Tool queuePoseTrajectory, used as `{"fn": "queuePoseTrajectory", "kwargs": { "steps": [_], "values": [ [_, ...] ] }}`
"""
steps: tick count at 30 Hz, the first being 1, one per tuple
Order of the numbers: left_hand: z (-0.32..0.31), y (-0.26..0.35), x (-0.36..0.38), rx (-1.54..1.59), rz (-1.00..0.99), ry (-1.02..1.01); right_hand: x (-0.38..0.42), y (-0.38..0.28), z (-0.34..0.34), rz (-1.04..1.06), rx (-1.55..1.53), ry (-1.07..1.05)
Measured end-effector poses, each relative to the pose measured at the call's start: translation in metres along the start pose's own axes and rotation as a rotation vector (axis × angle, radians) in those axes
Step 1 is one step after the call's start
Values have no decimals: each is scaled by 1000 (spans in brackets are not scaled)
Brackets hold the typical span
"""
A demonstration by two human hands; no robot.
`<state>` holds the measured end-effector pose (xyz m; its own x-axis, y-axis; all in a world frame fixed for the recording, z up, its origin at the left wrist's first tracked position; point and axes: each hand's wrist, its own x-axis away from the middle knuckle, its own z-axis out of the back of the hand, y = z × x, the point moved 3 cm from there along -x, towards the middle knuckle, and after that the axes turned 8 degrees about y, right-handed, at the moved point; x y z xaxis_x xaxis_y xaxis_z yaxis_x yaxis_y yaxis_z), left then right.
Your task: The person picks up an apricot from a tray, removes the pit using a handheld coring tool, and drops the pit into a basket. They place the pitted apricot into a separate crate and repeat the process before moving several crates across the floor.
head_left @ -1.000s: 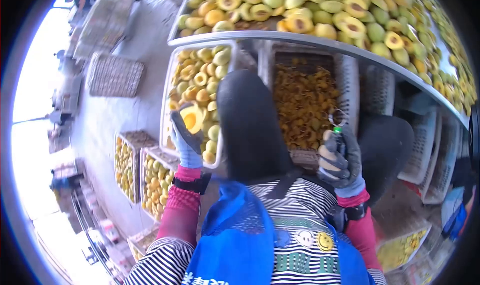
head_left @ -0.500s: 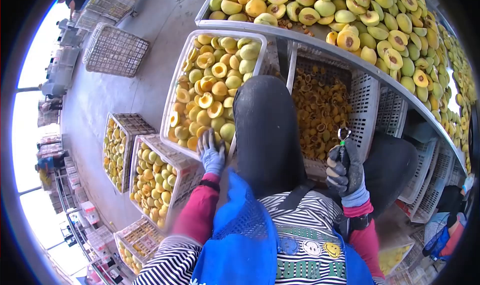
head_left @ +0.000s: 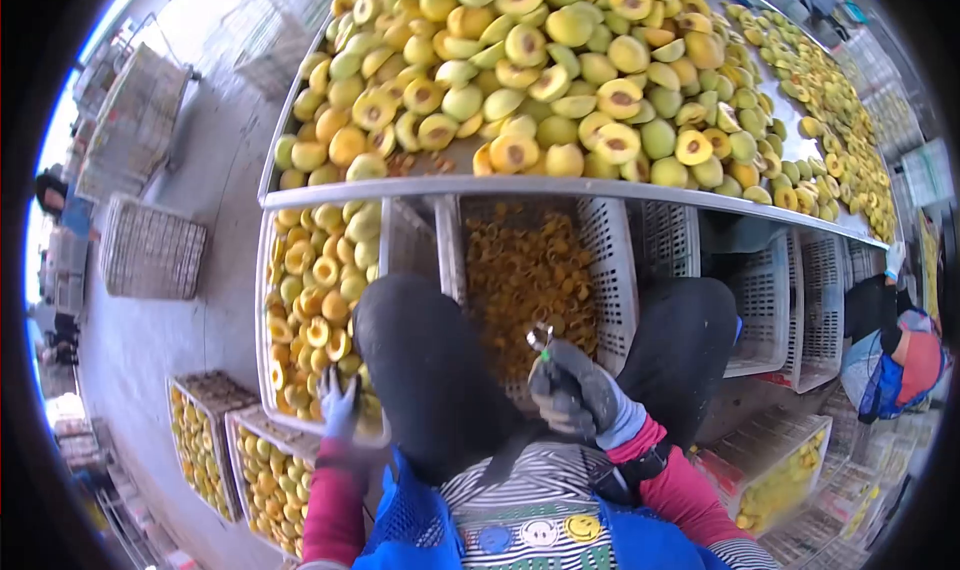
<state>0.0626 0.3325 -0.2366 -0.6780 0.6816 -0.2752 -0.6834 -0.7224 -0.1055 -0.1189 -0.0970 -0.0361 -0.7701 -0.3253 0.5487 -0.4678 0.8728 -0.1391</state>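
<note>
My left hand (head_left: 341,408), gloved, rests with fingers apart on pitted yellow peach halves (head_left: 318,302) in a white crate (head_left: 264,335) beside my left knee. It does not grip any of them. Wrapped around a dark handle, my gloved right hand (head_left: 575,390) holds a looped metal pitting tool (head_left: 540,337) with a green band, upright above the crate between my knees. Brown pits and scraps (head_left: 530,270) fill the bottom of that crate (head_left: 612,270). In front, a metal-edged table (head_left: 600,188) bears a heap of peach halves (head_left: 560,80), many with pits still in.
More filled crates stand on the floor at the left, including one of peaches (head_left: 265,485). A crate (head_left: 153,247) sits farther off on the floor. Crates (head_left: 755,300) are under the table at right. Another person (head_left: 895,360) sits at the far right.
My view has turned right, so the table and crates appear shifted left and more level. The left hand stays on the crate's fruit; the right hand still holds the tool.
</note>
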Motion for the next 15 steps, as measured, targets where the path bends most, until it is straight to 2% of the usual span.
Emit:
{"fn": "queuePoseTrajectory", "kwargs": {
  "steps": [2, 3, 4, 5, 6, 7, 8, 9, 11, 12, 14, 15],
  "values": [
    [46, -20, -66, 354, 457, -38, 20, -12, -20, 85, 128, -105],
    [83, -7, -122, 460, 690, 78, 11, -12, -12, 90, 127, -111],
    [121, 24, -176, 1165, 941, 316, -4, -8, 3, 42, -123, -43],
    [161, 55, -228, 1020, 781, 281, -12, -5, 15, -10, -371, 23],
    [194, 95, -277, 1075, 761, 234, -11, -6, 18, -6, -375, 10],
    [200, 119, -313, 1007, 576, 159, -12, -5, 20, -44, -252, 20],
    [189, 139, -345, 986, 364, 205, -12, -4, 20, -89, -134, 33],
    [216, 177, -380, 720, 408, 25, -2, -15, 6, 23, 71, 133],
    [188, 212, -432, 406, 18, 145, 5, -28, 6, 74, 49, 159],
    [157, 222, -451, 320, -37, 25, 8, -34, 11, 118, 40, 193],
    [147, 247, -469, 233, -91, -125, 6, -36, 28, 153, -32, 153],
    [147, 247, -471, 324, -129, -124, 7, -40, 34, 154, -41, 266]
  ]
}}
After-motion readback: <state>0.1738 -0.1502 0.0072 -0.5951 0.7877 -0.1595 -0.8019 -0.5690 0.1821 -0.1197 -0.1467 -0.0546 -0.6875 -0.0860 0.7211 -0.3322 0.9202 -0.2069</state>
